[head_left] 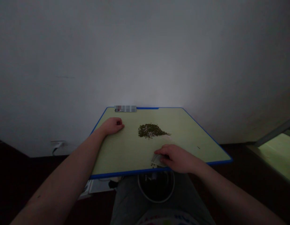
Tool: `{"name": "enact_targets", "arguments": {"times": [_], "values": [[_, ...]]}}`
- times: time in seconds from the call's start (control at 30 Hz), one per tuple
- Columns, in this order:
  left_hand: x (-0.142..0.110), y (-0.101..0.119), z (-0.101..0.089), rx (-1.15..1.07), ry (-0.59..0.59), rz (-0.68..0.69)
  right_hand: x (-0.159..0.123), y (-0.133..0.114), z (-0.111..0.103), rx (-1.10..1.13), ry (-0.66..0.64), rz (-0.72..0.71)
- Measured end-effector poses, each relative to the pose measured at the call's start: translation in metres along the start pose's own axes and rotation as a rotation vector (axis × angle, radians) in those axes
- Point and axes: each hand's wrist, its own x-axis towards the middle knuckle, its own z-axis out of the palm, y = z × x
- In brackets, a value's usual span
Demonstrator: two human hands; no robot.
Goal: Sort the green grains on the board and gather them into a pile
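My right hand (pixel 170 157) grips a small, flat, see-through piece (pixel 156 158), perhaps a plastic card, its lower edge against the table top near the front rim. A few small green beans (pixel 153 166) lie just in front of that piece, by the blue edge. Farther back, a loose pile of green beans (pixel 149 130) spreads over the middle of the table (pixel 126 150), thinning into a tail on the right. My left hand (pixel 113 125) rests on the left side, fingers loosely curled, with nothing visible in them. Below the front edge, a dark round bowl (pixel 156 187) sits between my legs.
A flat object with a blurred-out surface (pixel 125 108) lies at the table's back left, against the wall (pixel 145 56). One thin dark bit (pixel 198 147) lies on the right. A wall socket with a plug (pixel 57 144) is at left. Another light surface (pixel 278 156) stands at right.
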Motion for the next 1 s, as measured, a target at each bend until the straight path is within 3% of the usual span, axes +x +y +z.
{"name": "enact_targets", "arguments": {"times": [0.63, 1.0], "values": [[0.001, -0.001, 0.0, -0.017, -0.02, -0.01, -0.014, 0.008, -0.002, 0.058, -0.007, 0.032], [-0.001, 0.001, -0.002, -0.024, -0.007, -0.017, 0.018, -0.005, -0.002, -0.015, -0.038, -0.064]]}}
